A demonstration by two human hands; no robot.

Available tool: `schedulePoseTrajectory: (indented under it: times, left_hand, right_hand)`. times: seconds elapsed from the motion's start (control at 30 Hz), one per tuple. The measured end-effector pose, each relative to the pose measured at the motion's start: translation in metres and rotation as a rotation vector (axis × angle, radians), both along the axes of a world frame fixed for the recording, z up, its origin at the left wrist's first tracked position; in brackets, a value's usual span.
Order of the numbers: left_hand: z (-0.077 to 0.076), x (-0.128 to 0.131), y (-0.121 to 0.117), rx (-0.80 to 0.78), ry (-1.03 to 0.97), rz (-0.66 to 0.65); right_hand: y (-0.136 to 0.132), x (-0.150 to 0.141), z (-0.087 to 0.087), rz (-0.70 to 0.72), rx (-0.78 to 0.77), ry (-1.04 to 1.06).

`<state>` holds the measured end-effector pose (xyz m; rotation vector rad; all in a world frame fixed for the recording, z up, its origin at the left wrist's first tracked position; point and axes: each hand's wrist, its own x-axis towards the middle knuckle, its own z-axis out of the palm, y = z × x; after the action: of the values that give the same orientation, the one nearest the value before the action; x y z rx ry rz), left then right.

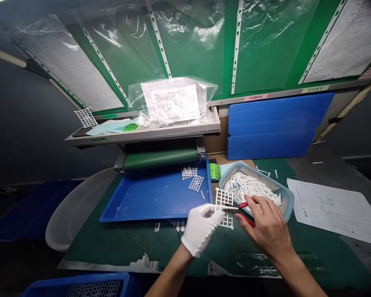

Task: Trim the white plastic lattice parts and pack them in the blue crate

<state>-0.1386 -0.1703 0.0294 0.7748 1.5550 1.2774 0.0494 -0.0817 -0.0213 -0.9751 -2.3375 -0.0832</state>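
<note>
Green mat (123,243) holds a blue tray (154,202); hands (200,229) (266,231) just beside.

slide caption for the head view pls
A white-gloved left hand holds a white plastic lattice while the bare right hand works red-handled nippers.

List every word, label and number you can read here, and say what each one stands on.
"不良履历表": on the pink label.
Pale label to its right: too blurred to read.
Printed sheet in the clear plastic bag: too small to read.
Printed sheets on the green board: too small to read.
Sheet on the table at right: too small to read.
</note>
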Motion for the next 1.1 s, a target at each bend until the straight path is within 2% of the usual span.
schedulePoseTrajectory:
  times: [0.1, 0.17, 0.23, 0.27, 0.33, 0.5, 0.63, 0.73, 0.83, 0.9, 0.97, 1.03, 1.1]
  left_hand:
    - [-0.004, 0.008, -0.001, 0.256, -0.195, 0.001]
    - [-0.008, 0.017, 0.003, 0.465, -0.312, 0.074]
    - [-0.008, 0.023, 0.008, 0.547, -0.396, 0.150]
    - [-0.007, 0.024, 0.009, 0.535, -0.447, 0.161]
    - [-0.001, 0.022, 0.011, 0.451, -0.562, 0.104]
    - [0.020, 0.008, 0.013, 0.112, -0.757, -0.237]
    - [0.030, 0.012, 0.024, -0.072, -0.783, -0.498]
    - [0.029, 0.020, 0.034, -0.108, -0.749, -0.510]
    - [0.017, 0.030, 0.048, -0.001, -0.684, -0.359]
    - [0.004, 0.039, 0.062, 0.104, -0.640, -0.230]
    - [-0.014, 0.050, 0.079, 0.217, -0.551, -0.134]
    - [-0.035, 0.063, 0.097, 0.324, -0.378, -0.029]
    - [-0.057, 0.076, 0.111, 0.375, -0.228, 0.085]
  right_hand:
    - [-0.017, -0.013, -0.001, -0.063, -0.099, 0.067]
    - [-0.031, -0.025, -0.003, -0.101, -0.159, 0.127]
    - [-0.039, -0.034, -0.003, -0.106, -0.133, 0.180]
    - [-0.039, -0.035, -0.002, -0.096, -0.085, 0.194]
    - [-0.031, -0.030, 0.006, -0.048, 0.054, 0.182]
    - [0.017, 0.003, 0.045, 0.244, 0.378, -0.018]
    - [0.046, 0.021, 0.073, 0.470, 0.447, -0.167]
    - [0.059, 0.027, 0.080, 0.503, 0.406, -0.249]
    - [0.067, 0.034, 0.070, 0.367, 0.314, -0.262]
    - [0.069, 0.038, 0.052, 0.245, 0.219, -0.239]
    - [0.066, 0.038, 0.027, 0.113, 0.079, -0.173]
    - [0.057, 0.034, -0.003, -0.036, -0.102, -0.066]
    - [0.044, 0.028, -0.033, -0.168, -0.243, 0.023]
